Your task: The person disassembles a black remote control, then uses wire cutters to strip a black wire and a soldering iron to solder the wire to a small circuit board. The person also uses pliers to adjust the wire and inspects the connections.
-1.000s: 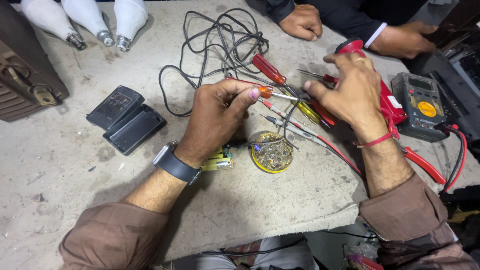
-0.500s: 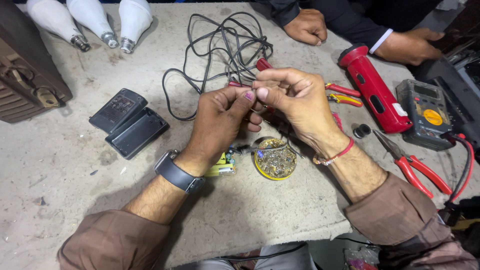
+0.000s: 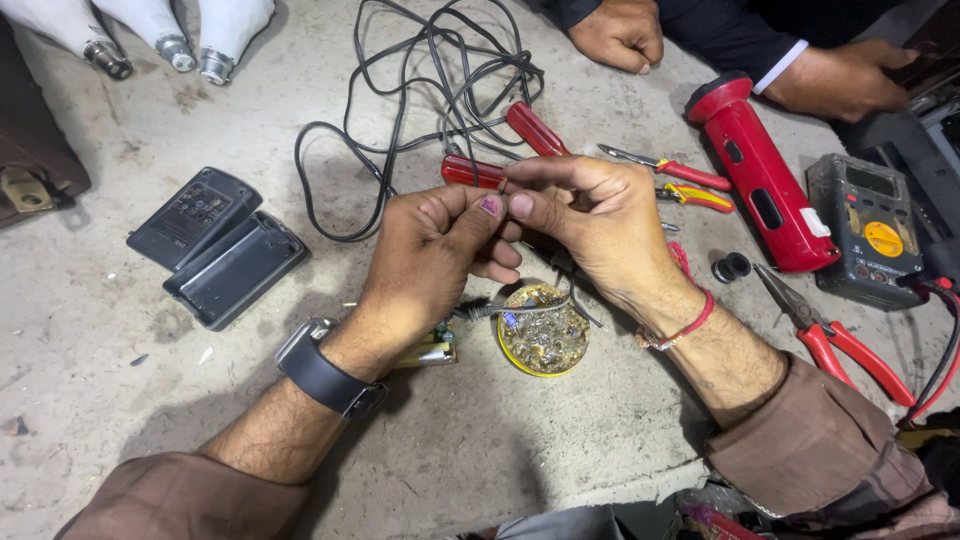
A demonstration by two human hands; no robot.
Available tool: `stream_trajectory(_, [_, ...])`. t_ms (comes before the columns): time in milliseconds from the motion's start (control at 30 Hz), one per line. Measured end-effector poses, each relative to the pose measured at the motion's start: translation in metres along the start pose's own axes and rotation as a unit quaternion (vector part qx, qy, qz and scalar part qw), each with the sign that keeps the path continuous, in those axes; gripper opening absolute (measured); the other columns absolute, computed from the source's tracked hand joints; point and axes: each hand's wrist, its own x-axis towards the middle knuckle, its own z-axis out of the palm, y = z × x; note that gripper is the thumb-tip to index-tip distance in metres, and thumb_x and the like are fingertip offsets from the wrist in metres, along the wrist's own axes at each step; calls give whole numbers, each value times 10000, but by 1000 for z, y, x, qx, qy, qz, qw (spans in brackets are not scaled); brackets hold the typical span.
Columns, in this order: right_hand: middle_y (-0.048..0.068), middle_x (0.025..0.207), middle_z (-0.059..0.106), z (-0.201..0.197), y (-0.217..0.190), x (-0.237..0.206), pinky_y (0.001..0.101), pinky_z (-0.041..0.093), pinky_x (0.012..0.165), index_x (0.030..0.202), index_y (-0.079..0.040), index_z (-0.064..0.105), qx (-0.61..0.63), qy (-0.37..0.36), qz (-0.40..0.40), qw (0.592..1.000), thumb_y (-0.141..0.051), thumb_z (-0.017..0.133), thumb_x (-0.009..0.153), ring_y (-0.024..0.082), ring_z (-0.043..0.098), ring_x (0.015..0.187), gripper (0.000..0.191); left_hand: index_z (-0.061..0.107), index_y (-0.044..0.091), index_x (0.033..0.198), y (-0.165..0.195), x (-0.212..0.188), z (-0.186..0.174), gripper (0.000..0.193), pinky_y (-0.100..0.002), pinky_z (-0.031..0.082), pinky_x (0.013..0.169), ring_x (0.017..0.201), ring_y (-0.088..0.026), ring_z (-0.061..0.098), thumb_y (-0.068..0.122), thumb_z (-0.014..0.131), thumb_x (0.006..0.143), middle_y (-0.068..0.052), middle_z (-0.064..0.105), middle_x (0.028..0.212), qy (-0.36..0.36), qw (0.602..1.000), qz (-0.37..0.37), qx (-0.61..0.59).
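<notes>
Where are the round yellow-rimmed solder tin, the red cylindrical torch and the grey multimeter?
Round yellow-rimmed solder tin (image 3: pixel 545 338), head view, on its filled middle.
Red cylindrical torch (image 3: pixel 762 180), head view, mid-body.
Grey multimeter (image 3: pixel 872 232), head view, by its orange dial.

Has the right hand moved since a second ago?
Yes. The right hand left the red torch, moving left across the table to meet the left hand above the yellow tin.

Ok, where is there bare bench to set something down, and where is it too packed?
Free: bench left of the left hand, below the black case halves; also in front of the round tin. Crowded: cable tangle, screwdrivers, torch, multimeter.
</notes>
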Motion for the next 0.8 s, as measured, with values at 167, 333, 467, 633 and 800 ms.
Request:
stream_trajectory(167, [82,1039,765,2,-2,-1,252,618,824,1174,17,733,30,7,11,999,-24,757,940,93,709,899,239,703,-39,1018,1,0,0,251,-255,632,652,708,-91,688,140,532,1055,-49,710,840,-10,1000,12,-10])
stream_trajectory(333, [64,1062,759,1,-3,-2,236,617,836,1204,0,695,35,2,-8,999,-19,746,924,77,710,920,285,695,-46,1024,1,-1,-1,265,-260,632,665,705,-102,688,141,514,1067,-68,708,821,-24,999,6,-32])
stream_trajectory(467, [67,994,754,0,-4,-2,227,603,779,1205,19,725,-5,-4,4,1000,-16,746,959,70,686,859,249,697,-47,1024,-1,0,-1,269,-261,632,664,699,-97,683,145,513,1067,-63,701,812,-24,999,6,-26])
stream_trajectory(633, [47,962,762,2,-4,-4,231,612,753,1162,17,707,24,3,13,1000,-27,741,945,74,711,823,224,696,-53,1004,-1,0,-1,271,-264,633,662,692,-99,686,141,518,1070,-65,704,804,-18,999,10,-27])
stream_trajectory(800, [37,927,720,4,-4,-6,208,546,706,1205,5,739,-60,17,-20,998,-31,763,963,45,618,791,246,710,-45,1003,0,-1,2,259,-263,633,642,689,-94,682,137,534,1055,-60,711,808,3,1000,9,-15])
